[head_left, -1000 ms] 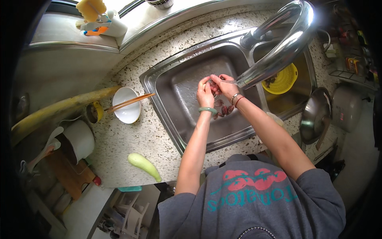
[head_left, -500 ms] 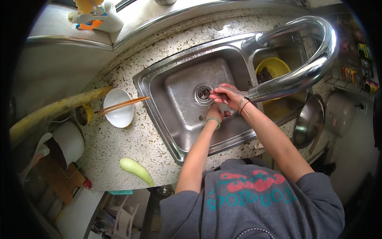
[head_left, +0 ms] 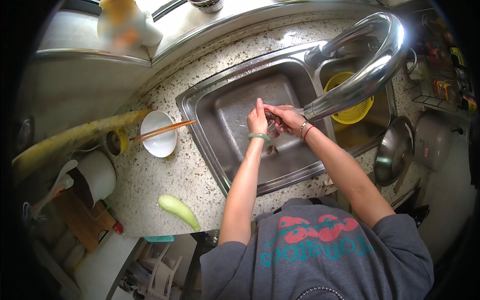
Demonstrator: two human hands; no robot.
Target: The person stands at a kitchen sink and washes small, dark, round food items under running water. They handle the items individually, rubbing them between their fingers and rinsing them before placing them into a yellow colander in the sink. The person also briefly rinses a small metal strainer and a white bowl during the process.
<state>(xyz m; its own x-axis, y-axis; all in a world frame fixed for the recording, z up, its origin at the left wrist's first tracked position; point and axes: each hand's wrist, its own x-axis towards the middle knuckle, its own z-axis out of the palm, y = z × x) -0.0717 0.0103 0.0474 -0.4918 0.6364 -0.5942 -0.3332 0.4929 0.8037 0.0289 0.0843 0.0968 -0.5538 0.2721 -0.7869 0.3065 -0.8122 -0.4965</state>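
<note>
Over the steel sink basin [head_left: 225,165], both my hands come together below the faucet spout [head_left: 312,109]. My left hand [head_left: 256,120], with a green bangle at its wrist, has its thumb pointing up and its other fingers largely hidden. Curled fingers of my right hand [head_left: 286,119] meet it from the right. Between the palms shows something dark and wet, too covered to name; part of the drain lies behind it. A small brown piece [head_left: 271,149] rests on the basin floor just nearer to me. Clear water seems to run from the spout onto my right hand.
Left of the sink stand a white bowl [head_left: 159,142] with chopsticks [head_left: 165,131] across it, and a pale green gourd [head_left: 179,212]. A yellow basket [head_left: 342,117] sits in the smaller right basin, partly behind the faucet. A pan lid [head_left: 395,150] leans at the right.
My left hand has moved up and left, its thumb now raised. Both hands have closed together around the dark thing. My view has shifted slightly.
</note>
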